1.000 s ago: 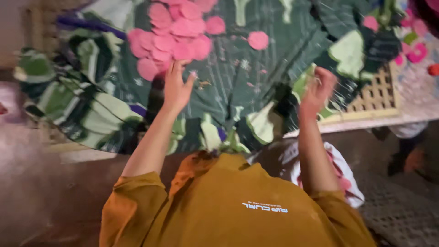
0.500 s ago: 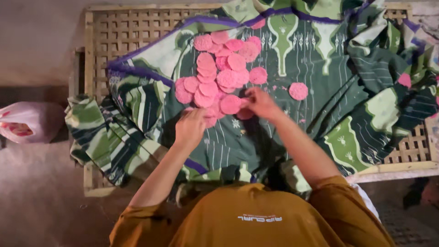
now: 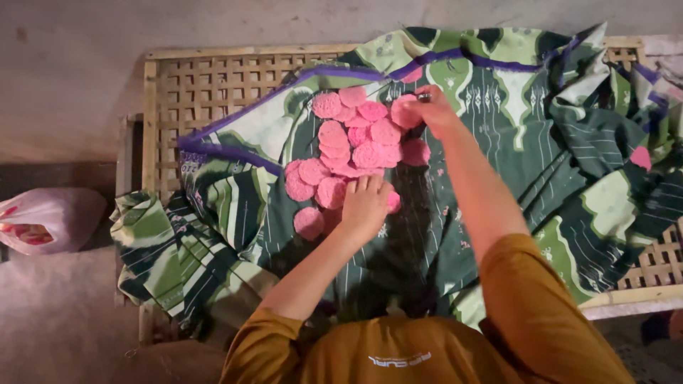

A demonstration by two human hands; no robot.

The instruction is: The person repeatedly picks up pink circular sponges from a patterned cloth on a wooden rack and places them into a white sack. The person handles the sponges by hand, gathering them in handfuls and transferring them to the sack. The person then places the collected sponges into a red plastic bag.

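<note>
Observed from above the worker's head. Left hand (image 3: pixel 366 206) lay palm-down, fingers spread and released, on the lower edge of a heap of pink round discs (image 3: pixel 352 139), fingertips touching the discs at its 12 o'clock. Right hand (image 3: pixel 427 107) was reached out to the 2 o'clock side of the heap, fingers closed in a pinch on 1 pink disc (image 3: pixel 404 112) at the heap's edge. The heap sat on a green patterned cloth (image 3: pixel 498 142) with a purple border, spread over a woven lattice bed frame (image 3: pixel 206 89).

1 stray pink disc (image 3: pixel 640 158) lay well apart at 3 o'clock among the cloth folds. A pale plastic bag (image 3: pixel 46 220) sat on the ground at 9 o'clock, off the frame.

Risk, my judgement: the discs overlapped loosely, so pressure from the flat left hand could crack or shift those beneath it. The cloth was rucked and hung over the frame at 8 o'clock; a tug there could slide discs off or through the lattice gaps.

Unresolved: disc material could not be determined; texture looked rough but was blurred. Discs under the left palm were hidden. Something small and dark showed at the right fingertips; identity unclear. The cloth's right side was cut off by the picture edge.
</note>
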